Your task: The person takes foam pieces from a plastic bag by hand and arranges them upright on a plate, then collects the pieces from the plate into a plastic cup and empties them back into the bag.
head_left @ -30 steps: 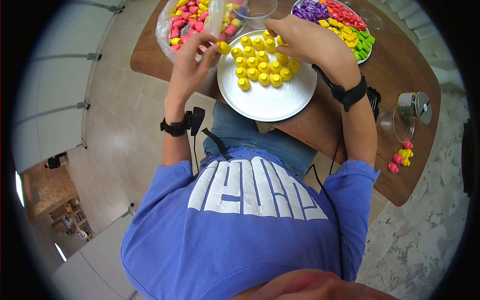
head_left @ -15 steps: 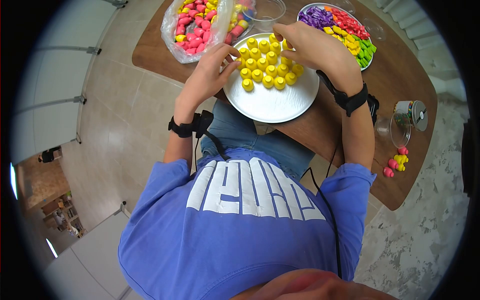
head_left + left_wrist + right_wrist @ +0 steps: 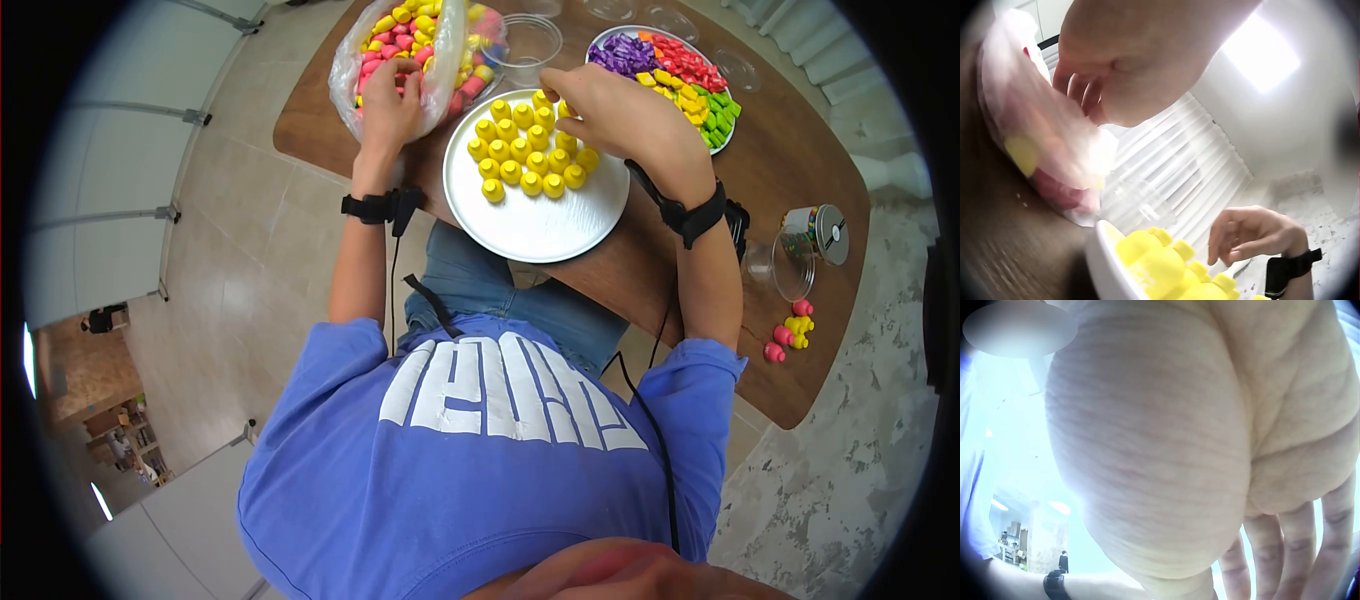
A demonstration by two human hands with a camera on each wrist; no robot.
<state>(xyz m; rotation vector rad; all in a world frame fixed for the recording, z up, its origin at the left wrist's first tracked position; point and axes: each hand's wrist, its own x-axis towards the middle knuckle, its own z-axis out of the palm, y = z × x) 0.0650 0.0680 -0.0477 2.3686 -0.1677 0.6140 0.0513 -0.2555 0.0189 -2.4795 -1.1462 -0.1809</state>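
Several small yellow bottle-shaped pieces (image 3: 520,150) stand upright in rows on a round white plate (image 3: 540,228). My left hand (image 3: 390,112) reaches into the mouth of a clear plastic bag (image 3: 448,72) of pink and yellow pieces (image 3: 405,42). In the left wrist view its fingers (image 3: 1090,94) bend loosely behind the bag's edge, fingertips partly hidden. Over the plate's far right side hovers my right hand (image 3: 630,112), fingers hanging loosely beside the yellow pieces. The left wrist view shows this right hand (image 3: 1254,234) with nothing visible between its fingers.
Behind the plate stands a clear plastic tub (image 3: 525,45). A second plate (image 3: 722,146) at the back right bears purple, red, yellow and green wrapped pieces. On the right are a lidded jar (image 3: 832,235), a clear cup (image 3: 793,263) and several loose pink and yellow pieces (image 3: 787,335).
My left hand carried a yellow piece to the plate's left side, let it go there, then moved away into the bag. My right hand has stayed over the plate's far right side.
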